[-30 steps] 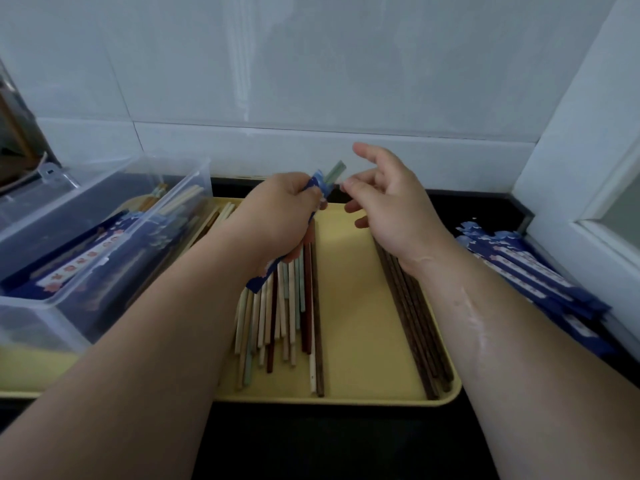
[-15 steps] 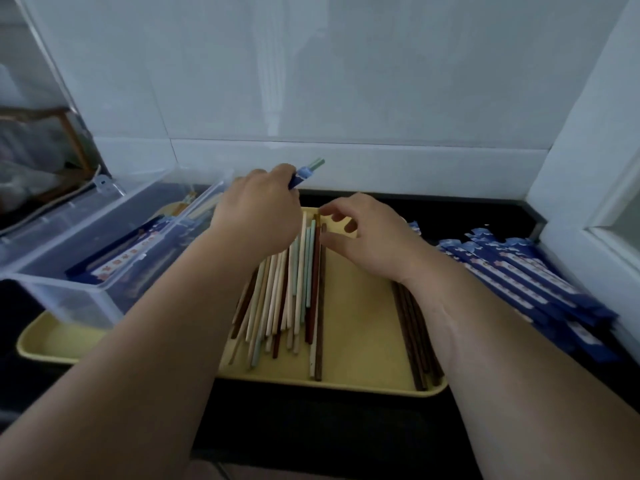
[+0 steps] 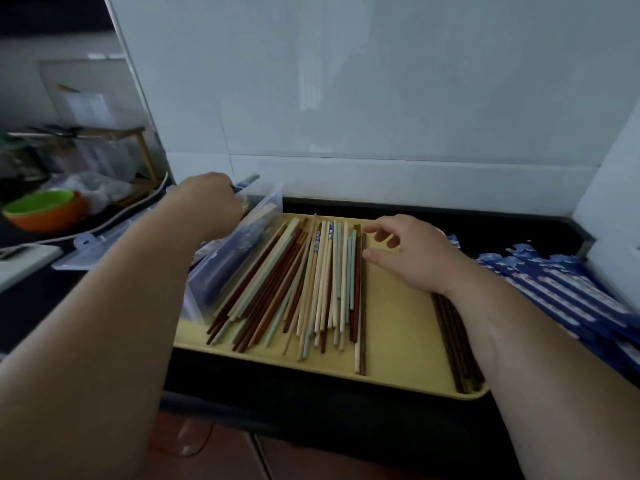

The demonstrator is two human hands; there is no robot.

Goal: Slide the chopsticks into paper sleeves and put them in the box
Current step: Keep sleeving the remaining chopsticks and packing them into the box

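My left hand (image 3: 207, 207) grips a sleeved pair of chopsticks (image 3: 246, 181), its blue paper sleeve and green tips poking out past my fingers, right over the clear plastic box (image 3: 239, 258) at the left. Blue sleeved pairs lie inside the box. Loose chopsticks (image 3: 311, 282) in cream, green and brown are spread on the yellow tray (image 3: 398, 327). My right hand (image 3: 412, 254) hovers over the tray's far part, thumb and fingertips at the top ends of a dark brown chopstick. Whether it pinches the stick I cannot tell.
A pile of blue paper sleeves (image 3: 568, 289) lies on the black counter right of the tray. Dark brown chopsticks (image 3: 457, 348) lie under my right forearm. Left of the box: its lid (image 3: 100, 244), a cable and stacked green and orange bowls (image 3: 45, 209). White tiled wall behind.
My left hand carried the sleeved pair leftward from above the tray to over the box. My right hand let go of it and dropped to the loose chopsticks. The view swung left.
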